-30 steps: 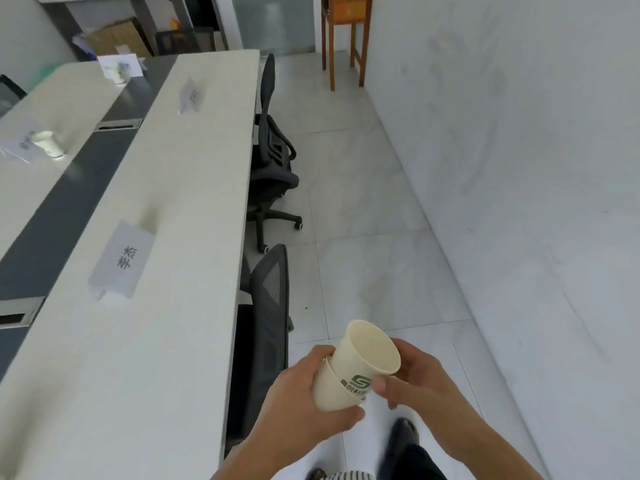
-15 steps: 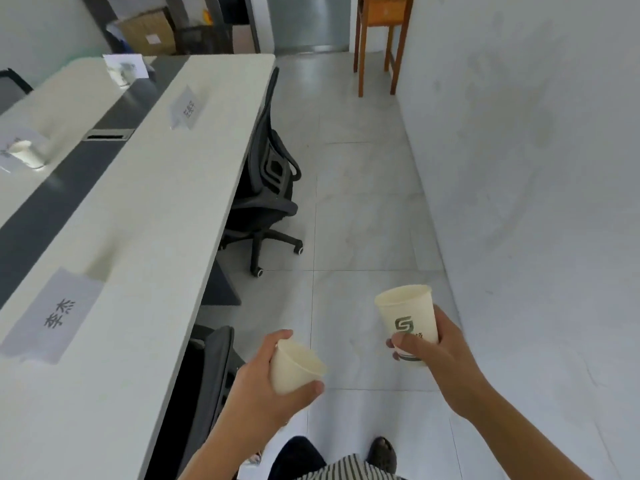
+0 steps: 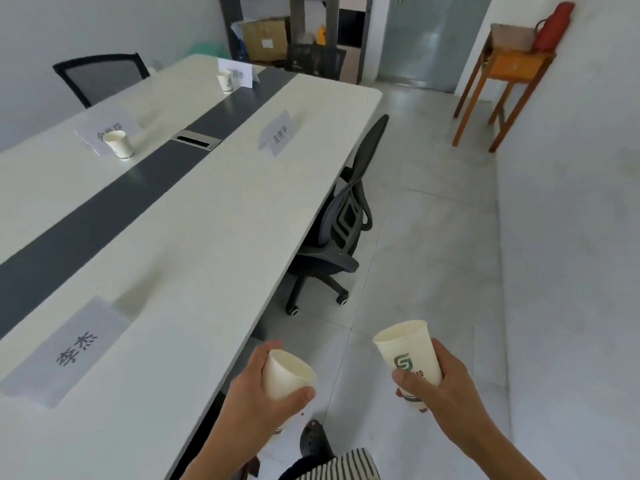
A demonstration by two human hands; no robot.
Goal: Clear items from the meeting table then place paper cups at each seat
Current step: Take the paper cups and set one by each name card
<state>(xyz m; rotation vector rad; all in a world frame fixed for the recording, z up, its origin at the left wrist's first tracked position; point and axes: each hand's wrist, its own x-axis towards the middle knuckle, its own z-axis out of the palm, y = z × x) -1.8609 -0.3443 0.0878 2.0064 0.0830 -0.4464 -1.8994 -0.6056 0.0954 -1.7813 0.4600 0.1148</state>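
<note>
Pale grey tiled floor (image 3: 433, 209) | plain white wall (image 3: 571, 237) on the right | long white surface (image 3: 207, 237), dark centre strip | black office chair (image 3: 332, 244) tucked at its edge | wooden stand (image 3: 505, 84) by the wall | grey door (image 3: 429, 39) at the far end | cardboard box (image 3: 265, 38) on shelving

- The left hand (image 3: 256, 398) is curled round a tilted plain white paper cup (image 3: 287, 372).
- The right hand (image 3: 446, 386) is wrapped round an upright white paper cup with a green logo (image 3: 405, 348), thumb in front.
- Both bare forearms are extended forward, apart.
</note>
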